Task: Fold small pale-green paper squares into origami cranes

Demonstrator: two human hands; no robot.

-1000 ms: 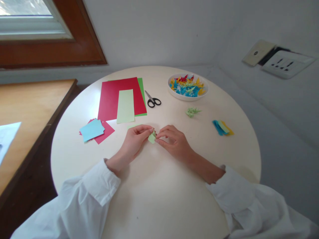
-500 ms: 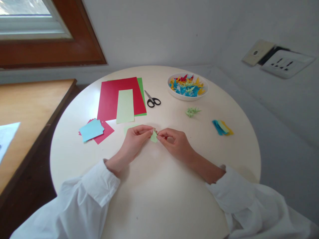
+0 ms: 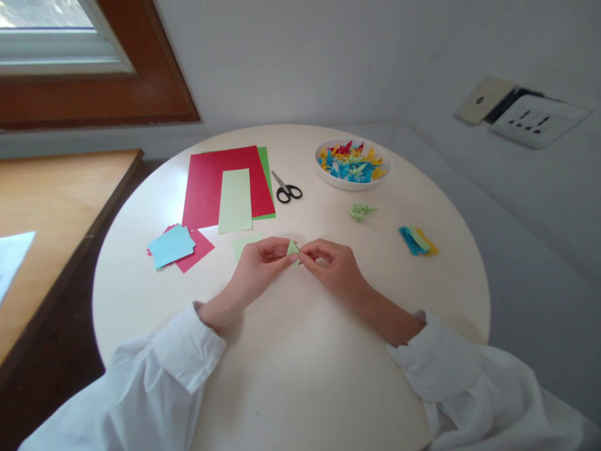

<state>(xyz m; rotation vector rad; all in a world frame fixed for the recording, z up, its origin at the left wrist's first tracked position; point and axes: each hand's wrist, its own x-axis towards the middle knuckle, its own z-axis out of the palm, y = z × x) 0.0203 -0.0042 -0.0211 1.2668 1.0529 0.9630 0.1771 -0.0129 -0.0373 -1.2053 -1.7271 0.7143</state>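
The round white table [image 3: 291, 363] supports the work; a wooden surface [image 3: 61, 200] stands to its left. The red sheet [image 3: 201, 188] lies at the far left of the table, over a bright green sheet [image 3: 264, 160] exposed along the right edge. On the wooden surface is a white sheet [image 3: 14, 257], cut off by the view; any print on it is unreadable. The white dish [image 3: 352, 186], far right, contains folded paper shapes in blue, yellow, red and pale green. The left hand [image 3: 264, 258] and right hand [image 3: 332, 262] meet near the table's middle, each narrowed to a fingertip pinch on the same folded piece. A pale green strip [image 3: 235, 200] overlaps the red sheet. Light blue cards [image 3: 171, 245] rest on red cards [image 3: 201, 250], left. Black-handled scissors [image 3: 287, 191] lie just right of the red sheet. The blue and yellow slips [image 3: 417, 241] are stacked at right; pale green folded shapes [image 3: 361, 212] are grouped below the dish. The folded piece [image 3: 293, 248], smallest, is pale green, creased, pointed at the top and held between both hands; its lower part is partly hidden by the fingers.
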